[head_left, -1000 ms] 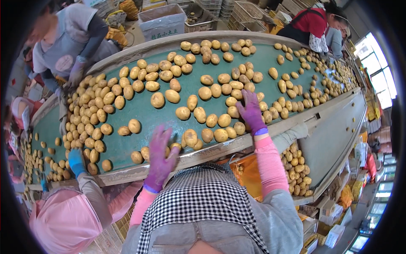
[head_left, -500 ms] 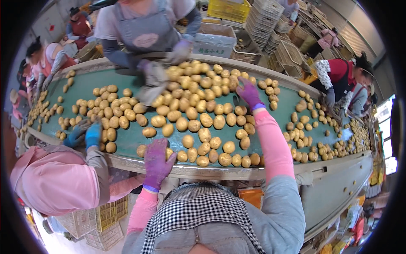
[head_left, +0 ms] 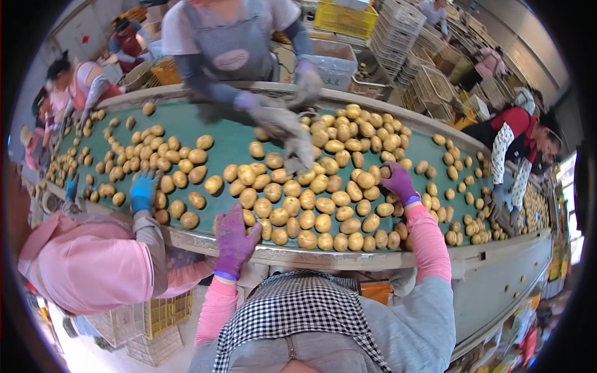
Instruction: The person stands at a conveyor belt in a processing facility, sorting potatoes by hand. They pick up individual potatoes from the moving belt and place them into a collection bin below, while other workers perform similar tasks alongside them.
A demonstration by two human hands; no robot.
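Observation:
A green conveyor belt (head_left: 227,124) carries many round potatoes (head_left: 306,219). My left hand (head_left: 234,245), in a purple glove, lies at the belt's near rim with fingers apart and its fingertips beside potatoes; I see nothing held in it. My right hand (head_left: 398,185), also purple-gloved, is farther in to the right, fingers curved and apart over potatoes that it touches. My forearms are in pink sleeves, either side of a checked apron (head_left: 292,304).
Co-workers stand along the belt: one across with grey gloves (head_left: 289,130) among the potatoes, one at my left with a blue glove (head_left: 142,193), another (head_left: 507,149) at far right. A metal rail (head_left: 168,236) edges the belt; crates (head_left: 392,34) stack behind.
The view has swung. My right hand has drawn back and right from the middle of the belt. More potatoes crowd before me, and the co-worker's grey gloves have moved right.

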